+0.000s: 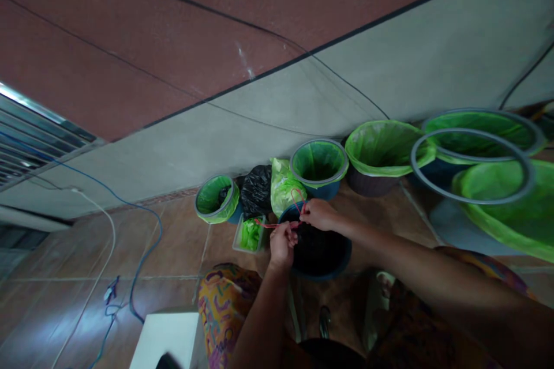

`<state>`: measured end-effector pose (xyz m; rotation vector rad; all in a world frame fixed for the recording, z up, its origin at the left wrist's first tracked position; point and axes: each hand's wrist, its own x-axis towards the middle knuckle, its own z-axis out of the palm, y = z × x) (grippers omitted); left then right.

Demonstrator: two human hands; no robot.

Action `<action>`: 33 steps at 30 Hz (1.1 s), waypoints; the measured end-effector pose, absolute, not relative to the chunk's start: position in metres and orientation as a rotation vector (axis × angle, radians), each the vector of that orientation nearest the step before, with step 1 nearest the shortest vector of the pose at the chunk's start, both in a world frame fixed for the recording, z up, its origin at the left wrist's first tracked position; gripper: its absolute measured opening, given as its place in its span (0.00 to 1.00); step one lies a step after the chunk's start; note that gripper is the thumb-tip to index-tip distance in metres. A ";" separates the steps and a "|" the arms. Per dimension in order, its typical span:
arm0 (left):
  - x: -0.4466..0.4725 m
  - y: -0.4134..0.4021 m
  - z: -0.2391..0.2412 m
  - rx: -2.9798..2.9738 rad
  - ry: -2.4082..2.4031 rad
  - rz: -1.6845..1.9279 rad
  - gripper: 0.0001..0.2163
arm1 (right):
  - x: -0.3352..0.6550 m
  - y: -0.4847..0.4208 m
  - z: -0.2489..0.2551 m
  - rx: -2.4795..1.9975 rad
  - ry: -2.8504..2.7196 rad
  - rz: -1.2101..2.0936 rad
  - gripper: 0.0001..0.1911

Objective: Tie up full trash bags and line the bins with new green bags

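My left hand [282, 243] and my right hand [319, 214] are close together, fingers pinched on a thin pinkish-red string [269, 224]. One end of the string runs out to the left, and a loop stands up near my right hand. Below them is a dark round bucket [346, 262] with black contents that look like a bag; details inside are too dark to make out. Just left of my left hand sits a small clear tub [237, 242] holding folded bright green plastic bags [250, 234].
Along the wall stand several bins with green liners, including a small one [217, 218], a blue one [324, 191] and a dark one [372, 181]. Between them lie a black bag [256, 190] and a green bag [283, 187]. A grey ring [471, 200] overlaps the right-hand bins. A white box [167, 337] and cables [151, 248] are at left.
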<state>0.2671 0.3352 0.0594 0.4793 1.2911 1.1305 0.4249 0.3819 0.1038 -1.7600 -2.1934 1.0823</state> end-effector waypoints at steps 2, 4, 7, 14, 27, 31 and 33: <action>0.268 0.336 0.062 0.377 1.247 1.127 0.16 | 0.425 0.382 0.105 -1.743 -2.179 1.080 0.13; 0.268 0.334 0.064 0.384 1.237 1.112 0.16 | 0.425 0.383 0.106 -1.685 -2.174 1.077 0.13; 0.269 0.330 0.067 0.579 1.223 1.056 0.15 | 0.423 0.384 0.104 -1.498 -2.154 1.123 0.12; 0.273 0.330 0.066 1.041 1.336 0.993 0.14 | 0.416 0.386 0.092 -1.252 -1.997 1.307 0.15; 0.264 0.331 0.060 0.924 1.388 1.013 0.18 | 0.421 0.375 0.111 -1.528 -2.378 1.011 0.13; 0.263 0.330 0.064 0.651 1.390 0.966 0.17 | 0.427 0.377 0.121 -1.559 -2.392 0.990 0.14; 0.263 0.331 0.065 0.615 1.413 0.966 0.14 | 0.429 0.378 0.123 -1.527 -2.415 1.053 0.12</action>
